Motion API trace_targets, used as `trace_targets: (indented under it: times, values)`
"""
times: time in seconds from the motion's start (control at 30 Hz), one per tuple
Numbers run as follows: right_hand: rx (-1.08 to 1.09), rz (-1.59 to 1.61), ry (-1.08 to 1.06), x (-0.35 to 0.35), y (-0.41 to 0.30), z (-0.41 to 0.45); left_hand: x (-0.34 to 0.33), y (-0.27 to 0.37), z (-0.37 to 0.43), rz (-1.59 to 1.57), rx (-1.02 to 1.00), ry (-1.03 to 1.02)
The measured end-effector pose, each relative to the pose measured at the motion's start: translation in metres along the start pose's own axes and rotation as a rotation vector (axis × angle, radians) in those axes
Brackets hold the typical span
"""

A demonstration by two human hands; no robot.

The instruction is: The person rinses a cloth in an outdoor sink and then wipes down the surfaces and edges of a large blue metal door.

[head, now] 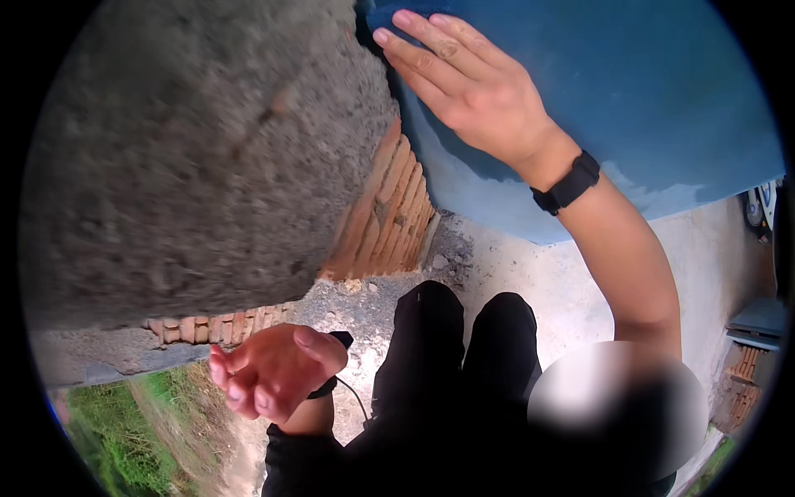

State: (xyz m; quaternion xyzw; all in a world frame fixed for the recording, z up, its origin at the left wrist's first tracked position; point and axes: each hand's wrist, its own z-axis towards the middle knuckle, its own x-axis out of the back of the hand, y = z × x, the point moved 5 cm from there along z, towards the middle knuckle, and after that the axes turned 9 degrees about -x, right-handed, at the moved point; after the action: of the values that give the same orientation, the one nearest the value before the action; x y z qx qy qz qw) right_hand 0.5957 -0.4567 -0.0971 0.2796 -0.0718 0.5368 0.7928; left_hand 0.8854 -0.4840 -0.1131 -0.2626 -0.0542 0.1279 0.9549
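My right hand [475, 93] lies palm down, fingers stretched, against a smooth blue panel [658, 81]. Beneath its fingertips shows the edge of a dark blue cloth or pad [388, 15], mostly hidden by the fingers. The panel looks darker and wet around the hand, with a paler band along its lower edge. At the lower left my left hand [279, 373] hangs in the air, palm turned up and fingers loosely curled, with nothing in it. Both wrists wear black bands.
A rough grey plastered wall [205, 155] borders the panel on the left, its broken edge baring bricks [388, 217]. Rubble [450, 248] lies at its foot on a pale floor [509, 267]. Grass [124, 428] grows at lower left; a thin cable [357, 397] runs beside my left wrist.
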Motion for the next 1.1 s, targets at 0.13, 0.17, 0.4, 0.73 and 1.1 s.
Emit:
trace_targets:
  times: [0.13, 0.17, 0.4, 0.73, 1.1]
  values:
    - [-0.003, 0.058, -0.171, -0.057, -0.054, -0.129, -0.012, 0.021, -0.041, 0.086, 0.017, -0.035]
    - [-0.015, 0.094, -0.214, -0.072, -0.064, -0.164, -0.022, 0.023, -0.051, 0.095, 0.005, -0.017]
    - [0.016, 0.202, -0.230, -0.055, -0.062, -0.172, -0.059, 0.008, -0.061, 0.110, 0.217, -0.151]
    - [-0.146, -0.037, 0.012, -0.007, -0.021, -0.165, -0.049, 0.007, -0.071, 0.052, 0.111, -0.015]
    - [-0.082, 0.183, -0.349, -0.026, -0.053, -0.275, -0.053, 0.005, -0.081, 0.042, 0.091, 0.085]
